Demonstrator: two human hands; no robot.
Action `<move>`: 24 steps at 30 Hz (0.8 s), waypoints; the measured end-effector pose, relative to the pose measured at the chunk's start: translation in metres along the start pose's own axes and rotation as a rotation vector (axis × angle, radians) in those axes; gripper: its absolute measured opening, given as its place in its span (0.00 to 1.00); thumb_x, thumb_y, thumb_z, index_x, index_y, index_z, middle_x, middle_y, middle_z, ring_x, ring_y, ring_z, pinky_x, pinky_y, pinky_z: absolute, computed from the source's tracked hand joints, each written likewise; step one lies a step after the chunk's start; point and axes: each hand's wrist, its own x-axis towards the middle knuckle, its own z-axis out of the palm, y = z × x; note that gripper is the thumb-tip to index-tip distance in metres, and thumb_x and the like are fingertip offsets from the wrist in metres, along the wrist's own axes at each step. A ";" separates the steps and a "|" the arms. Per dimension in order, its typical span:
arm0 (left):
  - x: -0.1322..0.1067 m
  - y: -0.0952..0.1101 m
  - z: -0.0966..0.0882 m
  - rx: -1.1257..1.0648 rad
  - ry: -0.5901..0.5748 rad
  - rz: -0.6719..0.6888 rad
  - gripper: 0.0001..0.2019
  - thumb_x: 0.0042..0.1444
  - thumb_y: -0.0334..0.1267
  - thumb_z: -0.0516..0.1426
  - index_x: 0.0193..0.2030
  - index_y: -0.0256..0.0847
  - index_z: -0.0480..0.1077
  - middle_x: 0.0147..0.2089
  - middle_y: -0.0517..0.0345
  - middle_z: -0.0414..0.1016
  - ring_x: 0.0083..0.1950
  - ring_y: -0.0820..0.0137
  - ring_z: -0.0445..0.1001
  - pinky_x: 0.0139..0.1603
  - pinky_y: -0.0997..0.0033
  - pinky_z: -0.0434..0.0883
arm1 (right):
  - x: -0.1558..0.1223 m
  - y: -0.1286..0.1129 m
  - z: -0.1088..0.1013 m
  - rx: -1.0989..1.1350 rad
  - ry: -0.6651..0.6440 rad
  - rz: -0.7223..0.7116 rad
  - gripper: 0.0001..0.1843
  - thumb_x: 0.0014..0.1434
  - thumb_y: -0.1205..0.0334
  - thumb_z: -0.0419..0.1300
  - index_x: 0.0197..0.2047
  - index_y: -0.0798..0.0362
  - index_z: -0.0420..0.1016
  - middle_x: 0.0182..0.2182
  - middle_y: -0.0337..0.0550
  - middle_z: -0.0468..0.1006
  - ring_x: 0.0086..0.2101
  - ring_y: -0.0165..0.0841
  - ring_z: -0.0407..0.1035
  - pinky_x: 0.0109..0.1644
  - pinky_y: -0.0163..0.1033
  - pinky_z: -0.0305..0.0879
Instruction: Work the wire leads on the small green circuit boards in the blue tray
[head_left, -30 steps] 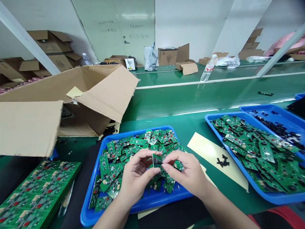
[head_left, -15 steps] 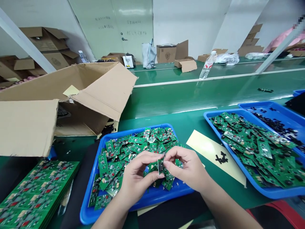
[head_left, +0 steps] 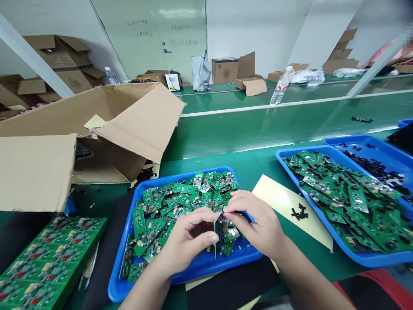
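Observation:
My left hand and my right hand meet over a blue tray heaped with small green circuit boards. Both pinch one small circuit board, held on edge between the fingertips just above the pile. The left thumb and forefinger close on its left side. My right fingers curl round its right side. A small black part shows at the board's top, under my right fingers.
A second blue tray of boards and a third with black parts lie to the right. A yellow card carries a black piece. Green board panels are stacked at left, under an open cardboard box. Behind runs a green conveyor with a bottle.
Both hands dropped slightly toward the tray. The board between them turned from nearly flat to standing on edge.

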 end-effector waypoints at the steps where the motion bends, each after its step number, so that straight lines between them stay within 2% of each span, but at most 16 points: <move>1: 0.001 0.002 -0.001 -0.032 -0.035 -0.054 0.14 0.50 0.47 0.62 0.38 0.40 0.78 0.32 0.55 0.72 0.33 0.71 0.68 0.37 0.72 0.67 | 0.000 0.001 -0.001 -0.007 -0.007 -0.017 0.06 0.60 0.72 0.55 0.36 0.51 0.69 0.28 0.38 0.75 0.32 0.31 0.70 0.51 0.46 0.66; 4: 0.002 0.007 -0.003 -0.121 -0.121 -0.207 0.17 0.48 0.51 0.62 0.34 0.38 0.77 0.32 0.55 0.73 0.33 0.70 0.70 0.36 0.71 0.67 | 0.000 0.004 -0.004 0.006 -0.057 -0.039 0.08 0.60 0.73 0.54 0.36 0.51 0.70 0.30 0.38 0.75 0.32 0.30 0.71 0.56 0.50 0.63; 6: 0.002 0.007 -0.004 -0.132 -0.138 -0.257 0.18 0.47 0.52 0.62 0.33 0.38 0.77 0.30 0.55 0.73 0.31 0.69 0.70 0.35 0.70 0.68 | 0.000 0.004 -0.006 0.042 -0.111 -0.014 0.09 0.61 0.72 0.53 0.37 0.50 0.70 0.30 0.39 0.75 0.33 0.30 0.71 0.58 0.52 0.61; 10: 0.002 0.001 -0.003 0.024 -0.094 -0.206 0.14 0.50 0.49 0.61 0.37 0.40 0.77 0.30 0.56 0.74 0.31 0.70 0.70 0.34 0.70 0.69 | 0.001 0.001 -0.010 0.137 -0.230 0.087 0.12 0.61 0.72 0.51 0.42 0.48 0.71 0.33 0.40 0.76 0.36 0.31 0.71 0.61 0.53 0.56; 12: 0.002 -0.002 0.000 0.167 -0.046 -0.149 0.11 0.52 0.44 0.61 0.39 0.41 0.76 0.33 0.55 0.75 0.34 0.69 0.72 0.35 0.70 0.71 | 0.001 -0.002 -0.013 0.232 -0.222 0.131 0.15 0.60 0.72 0.52 0.47 0.47 0.71 0.38 0.43 0.75 0.40 0.34 0.70 0.58 0.52 0.59; 14: 0.002 -0.005 0.002 0.329 -0.003 -0.060 0.10 0.52 0.39 0.61 0.41 0.41 0.76 0.36 0.54 0.76 0.36 0.67 0.73 0.36 0.69 0.72 | 0.001 -0.003 -0.018 0.364 -0.162 0.173 0.16 0.60 0.68 0.54 0.50 0.45 0.70 0.43 0.45 0.73 0.45 0.37 0.68 0.54 0.51 0.63; 16: 0.001 -0.006 0.004 0.476 0.047 0.097 0.10 0.51 0.35 0.62 0.42 0.42 0.74 0.38 0.54 0.76 0.38 0.68 0.74 0.38 0.69 0.73 | 0.002 -0.002 -0.025 0.530 -0.050 0.202 0.13 0.61 0.58 0.56 0.49 0.42 0.71 0.44 0.45 0.72 0.45 0.38 0.68 0.52 0.51 0.65; 18: 0.000 -0.005 0.004 0.585 0.099 0.311 0.13 0.51 0.32 0.62 0.45 0.43 0.73 0.39 0.55 0.75 0.40 0.69 0.75 0.41 0.69 0.74 | 0.004 0.001 -0.034 0.695 0.098 0.243 0.15 0.59 0.45 0.55 0.45 0.40 0.73 0.39 0.42 0.74 0.39 0.37 0.70 0.52 0.53 0.65; 20: -0.001 -0.004 0.002 0.680 0.151 0.507 0.15 0.52 0.30 0.61 0.47 0.43 0.71 0.41 0.55 0.74 0.41 0.69 0.75 0.44 0.68 0.74 | 0.007 0.006 -0.042 0.811 0.278 0.328 0.19 0.56 0.37 0.52 0.39 0.39 0.74 0.32 0.39 0.73 0.32 0.34 0.69 0.49 0.52 0.68; 22: -0.002 -0.002 0.001 0.784 0.203 0.657 0.15 0.52 0.28 0.61 0.47 0.42 0.70 0.41 0.55 0.73 0.42 0.69 0.74 0.48 0.64 0.74 | 0.009 0.011 -0.047 0.844 0.398 0.445 0.18 0.56 0.37 0.52 0.34 0.39 0.73 0.28 0.38 0.71 0.28 0.32 0.68 0.44 0.48 0.70; 24: -0.004 -0.002 0.000 0.897 0.247 0.752 0.15 0.52 0.25 0.60 0.46 0.42 0.71 0.41 0.55 0.73 0.43 0.68 0.74 0.51 0.60 0.72 | 0.010 0.015 -0.046 0.828 0.393 0.520 0.15 0.57 0.42 0.54 0.33 0.42 0.73 0.29 0.38 0.73 0.29 0.32 0.69 0.41 0.44 0.70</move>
